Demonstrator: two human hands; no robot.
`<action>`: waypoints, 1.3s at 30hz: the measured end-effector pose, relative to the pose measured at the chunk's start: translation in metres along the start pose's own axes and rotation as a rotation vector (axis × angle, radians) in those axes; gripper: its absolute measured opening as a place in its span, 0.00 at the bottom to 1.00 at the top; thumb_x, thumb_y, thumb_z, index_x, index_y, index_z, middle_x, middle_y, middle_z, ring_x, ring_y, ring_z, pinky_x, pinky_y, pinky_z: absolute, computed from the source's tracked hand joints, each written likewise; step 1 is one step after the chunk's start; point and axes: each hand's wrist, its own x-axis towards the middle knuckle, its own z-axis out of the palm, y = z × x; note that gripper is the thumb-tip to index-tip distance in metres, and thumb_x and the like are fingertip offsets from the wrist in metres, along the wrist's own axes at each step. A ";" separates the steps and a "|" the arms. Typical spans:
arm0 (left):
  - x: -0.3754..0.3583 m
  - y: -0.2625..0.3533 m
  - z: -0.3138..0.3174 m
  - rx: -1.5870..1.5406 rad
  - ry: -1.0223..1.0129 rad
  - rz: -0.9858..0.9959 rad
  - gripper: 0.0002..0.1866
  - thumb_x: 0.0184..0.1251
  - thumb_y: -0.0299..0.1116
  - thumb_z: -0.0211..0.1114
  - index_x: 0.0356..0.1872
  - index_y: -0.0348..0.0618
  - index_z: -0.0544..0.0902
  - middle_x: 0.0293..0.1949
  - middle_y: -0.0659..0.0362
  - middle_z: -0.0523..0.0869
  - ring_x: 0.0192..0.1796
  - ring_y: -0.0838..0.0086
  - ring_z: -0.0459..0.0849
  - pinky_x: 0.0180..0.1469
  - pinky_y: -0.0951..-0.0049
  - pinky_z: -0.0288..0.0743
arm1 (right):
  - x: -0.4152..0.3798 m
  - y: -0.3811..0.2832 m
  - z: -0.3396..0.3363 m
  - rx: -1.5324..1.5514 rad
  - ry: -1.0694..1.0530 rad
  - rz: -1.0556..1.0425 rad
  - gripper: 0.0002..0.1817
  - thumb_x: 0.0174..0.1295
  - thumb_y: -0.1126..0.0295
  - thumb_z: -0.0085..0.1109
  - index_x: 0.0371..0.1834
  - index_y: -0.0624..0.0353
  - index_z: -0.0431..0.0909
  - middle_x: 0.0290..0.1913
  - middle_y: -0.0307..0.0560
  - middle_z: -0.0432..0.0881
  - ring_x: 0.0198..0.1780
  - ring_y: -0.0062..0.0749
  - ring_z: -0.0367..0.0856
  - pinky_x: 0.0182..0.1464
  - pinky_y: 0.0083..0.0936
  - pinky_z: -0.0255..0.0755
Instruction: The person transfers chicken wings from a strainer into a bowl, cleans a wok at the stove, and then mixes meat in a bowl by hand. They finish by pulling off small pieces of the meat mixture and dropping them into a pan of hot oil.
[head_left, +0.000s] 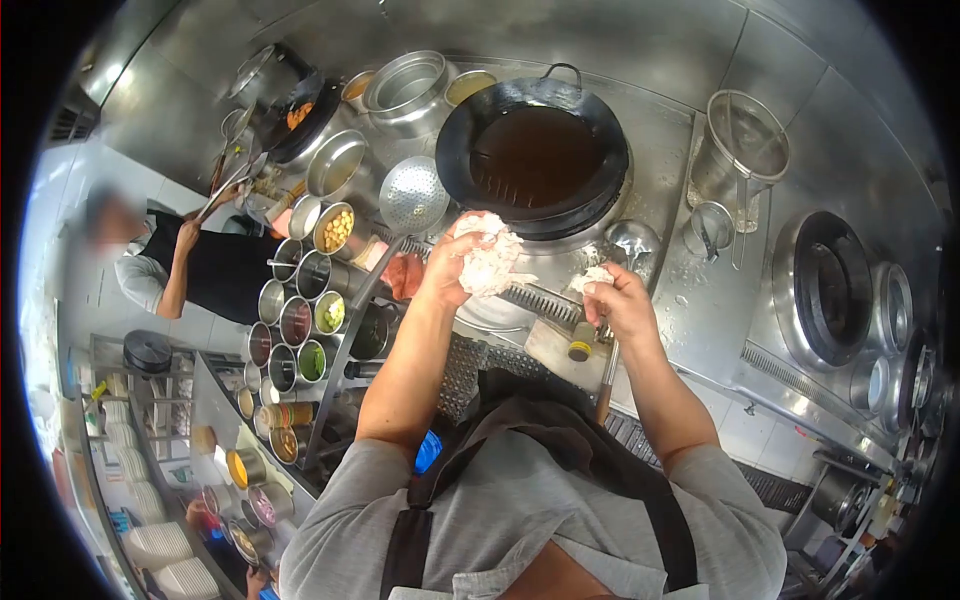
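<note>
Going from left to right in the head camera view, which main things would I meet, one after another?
Other person in black apron, small metal bowl of yellow pieces, left hand with pale food, right hand with small pale piece, metal pot, dark wok.

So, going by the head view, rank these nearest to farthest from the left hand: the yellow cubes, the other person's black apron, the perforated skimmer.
1. Perforated skimmer, just beyond the left hand
2. Yellow cubes, in a metal container farther left
3. Black apron, far left
</note>
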 end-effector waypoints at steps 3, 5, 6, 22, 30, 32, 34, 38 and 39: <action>0.005 0.005 0.006 0.011 -0.003 -0.055 0.16 0.47 0.21 0.59 0.42 0.39 0.77 0.36 0.54 0.81 0.38 0.64 0.82 0.41 0.66 0.81 | 0.004 0.005 -0.005 0.138 0.029 -0.089 0.08 0.57 0.72 0.58 0.38 0.64 0.75 0.30 0.45 0.80 0.22 0.27 0.78 0.22 0.20 0.72; 0.012 0.001 -0.009 -0.015 -0.019 -0.069 0.16 0.47 0.20 0.59 0.41 0.40 0.76 0.36 0.54 0.80 0.38 0.63 0.82 0.40 0.63 0.81 | 0.005 0.008 -0.005 0.167 0.062 -0.133 0.09 0.58 0.72 0.59 0.39 0.65 0.76 0.31 0.46 0.81 0.24 0.27 0.79 0.23 0.21 0.73; 0.014 0.000 -0.016 -0.018 -0.030 -0.080 0.16 0.47 0.20 0.59 0.41 0.40 0.76 0.36 0.54 0.80 0.38 0.63 0.82 0.40 0.63 0.81 | 0.006 0.008 -0.002 0.196 0.082 -0.172 0.10 0.59 0.71 0.60 0.40 0.67 0.76 0.32 0.47 0.81 0.25 0.28 0.80 0.24 0.21 0.73; 0.008 0.031 -0.131 -0.152 -0.127 -0.361 0.09 0.53 0.25 0.59 0.37 0.42 0.77 0.33 0.56 0.80 0.41 0.63 0.82 0.49 0.29 0.71 | 0.044 0.015 0.072 0.298 0.441 -0.245 0.05 0.62 0.71 0.59 0.34 0.56 0.73 0.27 0.44 0.78 0.23 0.27 0.76 0.21 0.17 0.68; 0.025 0.065 -0.170 -0.356 -0.084 -0.465 0.16 0.51 0.18 0.57 0.43 0.43 0.76 0.38 0.50 0.81 0.43 0.53 0.83 0.49 0.27 0.71 | 0.088 0.056 0.076 -0.231 0.683 -0.078 0.20 0.62 0.58 0.62 0.17 0.54 0.68 0.13 0.32 0.66 0.14 0.15 0.60 0.17 0.16 0.50; 0.025 0.073 -0.173 -0.322 -0.065 -0.491 0.16 0.51 0.18 0.58 0.43 0.44 0.76 0.39 0.50 0.81 0.43 0.53 0.82 0.49 0.27 0.71 | 0.113 0.052 0.079 -0.361 0.718 -0.054 0.23 0.62 0.53 0.60 0.17 0.57 0.68 0.14 0.35 0.67 0.16 0.17 0.62 0.19 0.19 0.54; 0.023 0.082 -0.172 -0.233 -0.099 -0.465 0.13 0.52 0.22 0.59 0.40 0.46 0.78 0.37 0.55 0.82 0.44 0.58 0.82 0.51 0.29 0.70 | 0.141 0.039 0.089 -0.652 0.696 -0.145 0.24 0.63 0.52 0.58 0.19 0.62 0.70 0.14 0.38 0.69 0.17 0.20 0.65 0.21 0.21 0.59; 0.015 0.093 -0.185 -0.170 0.012 -0.443 0.15 0.51 0.22 0.59 0.43 0.45 0.77 0.37 0.53 0.82 0.43 0.57 0.83 0.49 0.31 0.72 | 0.204 0.057 0.063 -0.849 0.670 -0.064 0.18 0.62 0.57 0.57 0.31 0.65 0.77 0.21 0.45 0.78 0.25 0.29 0.76 0.31 0.27 0.68; 0.014 0.094 -0.192 -0.184 -0.005 -0.421 0.16 0.52 0.19 0.59 0.44 0.43 0.76 0.39 0.52 0.81 0.44 0.55 0.83 0.48 0.30 0.73 | 0.211 0.060 0.061 -0.979 0.685 -0.026 0.16 0.62 0.59 0.57 0.37 0.64 0.79 0.24 0.47 0.81 0.29 0.32 0.80 0.35 0.28 0.71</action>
